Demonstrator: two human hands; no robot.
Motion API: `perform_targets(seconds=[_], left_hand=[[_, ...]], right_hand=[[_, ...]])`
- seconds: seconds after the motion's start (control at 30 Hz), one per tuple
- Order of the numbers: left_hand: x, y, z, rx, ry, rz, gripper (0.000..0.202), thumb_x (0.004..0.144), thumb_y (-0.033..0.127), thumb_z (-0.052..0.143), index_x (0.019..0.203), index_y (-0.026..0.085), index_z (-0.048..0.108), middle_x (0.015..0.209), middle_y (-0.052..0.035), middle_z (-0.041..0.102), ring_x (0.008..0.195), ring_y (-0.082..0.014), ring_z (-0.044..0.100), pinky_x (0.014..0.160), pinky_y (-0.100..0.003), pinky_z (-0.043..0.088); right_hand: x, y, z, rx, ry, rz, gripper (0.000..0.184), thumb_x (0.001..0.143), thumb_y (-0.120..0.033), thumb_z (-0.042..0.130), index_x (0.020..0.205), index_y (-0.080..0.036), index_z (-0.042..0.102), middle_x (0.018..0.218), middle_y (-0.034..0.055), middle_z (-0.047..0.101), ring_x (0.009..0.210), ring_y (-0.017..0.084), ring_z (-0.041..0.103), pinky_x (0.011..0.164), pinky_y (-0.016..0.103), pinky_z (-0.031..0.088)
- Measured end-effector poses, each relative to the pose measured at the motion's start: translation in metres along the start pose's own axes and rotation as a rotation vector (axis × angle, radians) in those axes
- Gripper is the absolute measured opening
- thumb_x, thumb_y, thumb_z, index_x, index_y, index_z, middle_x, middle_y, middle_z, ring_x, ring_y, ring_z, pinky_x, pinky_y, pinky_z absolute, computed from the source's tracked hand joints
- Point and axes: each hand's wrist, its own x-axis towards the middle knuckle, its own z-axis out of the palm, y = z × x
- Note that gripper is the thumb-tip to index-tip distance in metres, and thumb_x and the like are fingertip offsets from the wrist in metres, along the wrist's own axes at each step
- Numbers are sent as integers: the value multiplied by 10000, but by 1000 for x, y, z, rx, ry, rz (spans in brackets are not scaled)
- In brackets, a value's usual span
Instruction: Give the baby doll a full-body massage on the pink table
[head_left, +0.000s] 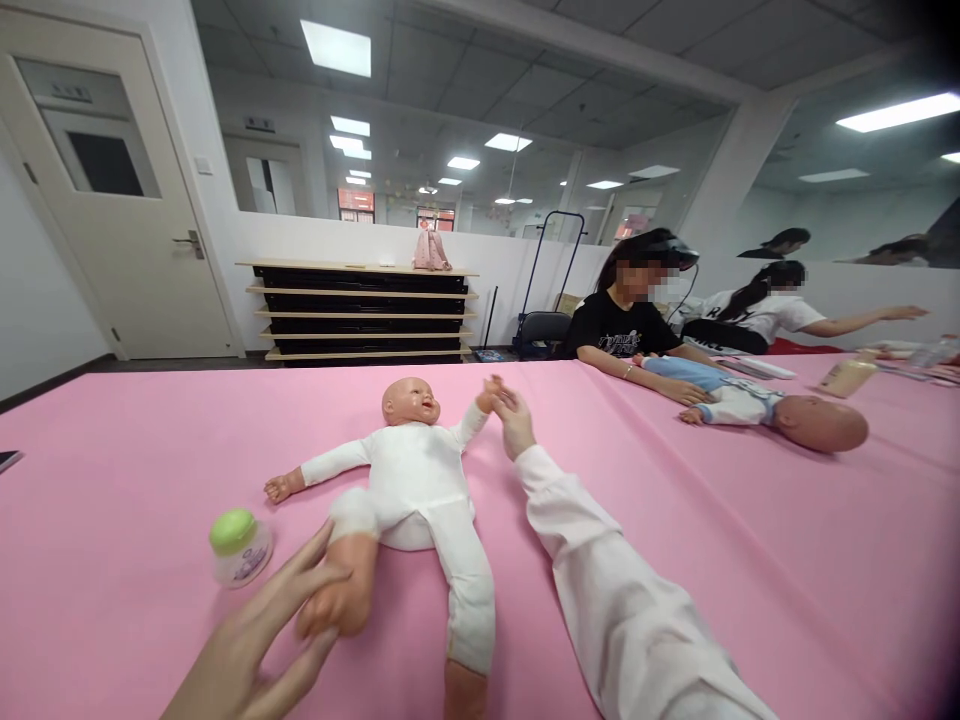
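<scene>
A baby doll with a white cloth body lies on its back on the pink-covered table, head away from me and arms spread. My left hand is closed around the doll's bare foot at the left, and that leg is bent and raised. At the doll's other side, my right hand pinches the doll's small hand, lifting that arm a little. The doll's other leg stretches straight toward me. Left of the doll stands a jar with a green lid.
A pink cloth covers the table. At the right, a person in black has a hand on another doll in blue and white. A bottle stands beyond it. A dark flat object lies at the left edge.
</scene>
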Motion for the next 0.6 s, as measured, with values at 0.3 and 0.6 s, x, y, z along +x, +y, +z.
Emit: perform_targets(seconds=[0.3,0.6], left_hand=[[100,41,86,38,-331,341,272,755,204,605,1023,221,650,1362,-115,495,1238,-284,478,945,-429,446],[14,13,25,141,7,356,335,780,335,607,1112,363,633,1242,-34,591,1066,-214,586,803,-296,538]], right_hand=[[-12,14,92,-593,-864,-139,267,710,-266,681,955,-162,692,1023,85,689,1018,232,604,987,427,413],[21,26,-50,72,115,218,227,726,-300,655,913,-178,616,1180,101,631,1086,206,600,929,357,501]])
